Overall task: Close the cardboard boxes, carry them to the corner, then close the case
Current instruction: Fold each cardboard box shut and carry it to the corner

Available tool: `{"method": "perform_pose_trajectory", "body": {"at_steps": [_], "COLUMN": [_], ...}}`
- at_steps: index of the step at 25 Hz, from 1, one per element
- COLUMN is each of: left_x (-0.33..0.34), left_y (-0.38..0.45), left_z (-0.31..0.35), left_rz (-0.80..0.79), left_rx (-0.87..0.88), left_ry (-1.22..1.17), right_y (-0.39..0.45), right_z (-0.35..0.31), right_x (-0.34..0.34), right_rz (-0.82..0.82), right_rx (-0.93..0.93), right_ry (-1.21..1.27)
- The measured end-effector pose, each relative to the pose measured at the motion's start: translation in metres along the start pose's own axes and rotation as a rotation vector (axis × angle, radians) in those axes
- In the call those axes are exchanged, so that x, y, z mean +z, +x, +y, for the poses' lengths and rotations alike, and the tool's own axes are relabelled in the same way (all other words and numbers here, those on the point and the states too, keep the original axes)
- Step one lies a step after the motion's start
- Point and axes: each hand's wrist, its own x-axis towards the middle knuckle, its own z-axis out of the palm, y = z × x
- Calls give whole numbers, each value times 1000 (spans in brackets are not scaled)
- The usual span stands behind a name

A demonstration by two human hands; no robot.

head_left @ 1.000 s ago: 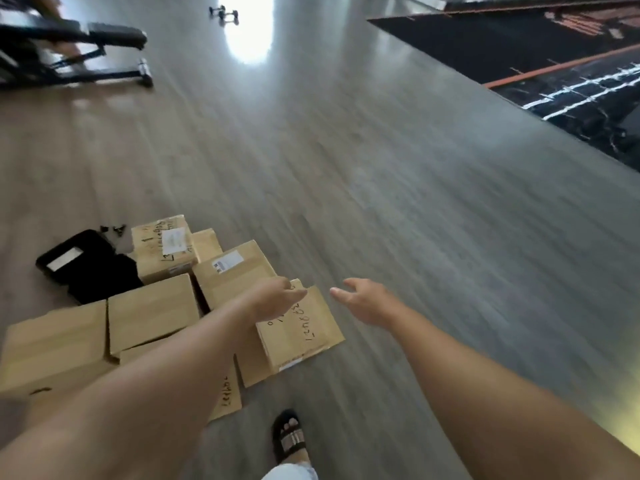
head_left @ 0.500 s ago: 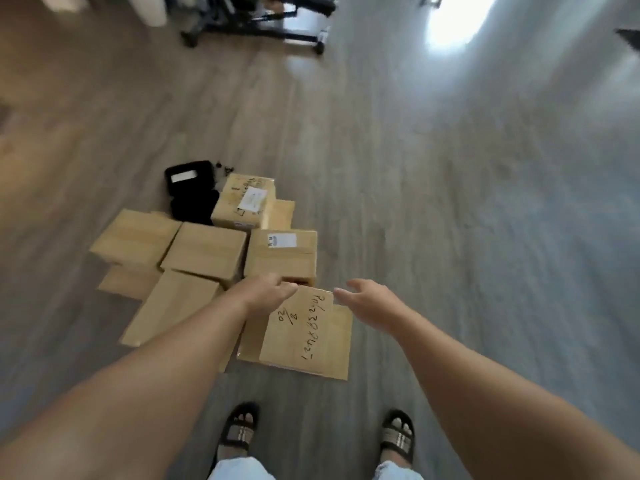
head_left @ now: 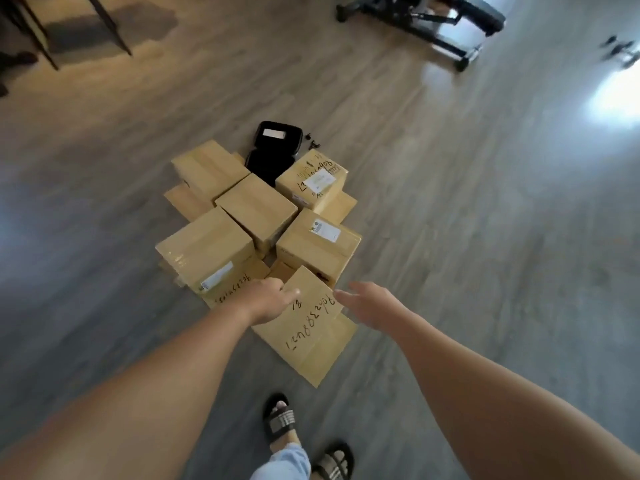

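Cluster of cardboard boxes [head_left: 256,216] on the wood floor [head_left: 450,237], tops down and taped. Black case [head_left: 272,147] lies open at the cluster's far edge. Nearest box [head_left: 308,334] bears handwritten digits. Left hand [head_left: 270,299] over its near-left corner, fingers loosely curled, holding nothing. Right hand [head_left: 370,303] reaches toward its right edge, fingers extended, empty. Sandalled feet [head_left: 282,417] below.

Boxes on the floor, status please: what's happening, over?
Both hands, left hand and right hand, open, reaching over nearest box. Black case open behind boxes. Nothing blocking.
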Motion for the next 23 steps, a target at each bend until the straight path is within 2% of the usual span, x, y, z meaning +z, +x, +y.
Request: {"method": "perform_pose_trajectory", "body": {"at_steps": [6, 9, 14, 19, 23], "left_x": [47, 97, 208, 293, 342], "left_y": [42, 70, 147, 234, 296], "left_z": [-39, -65, -106, -153, -198], "left_rz": [54, 79, 113, 207, 301], "left_rx": [-138, -218, -339, -406, -383], "left_ry": [-145, -188, -258, -218, -301], "right_y": [80, 137, 249, 345, 413], "right_z": [7, 22, 85, 146, 164], "right_x": [16, 46, 113, 176, 221], "right_rz": [-98, -156, -201, -54, 106], "right_rx": [-24, -43, -107, -127, -177], "right_ry": [-111, -151, -267, -332, -326]}}
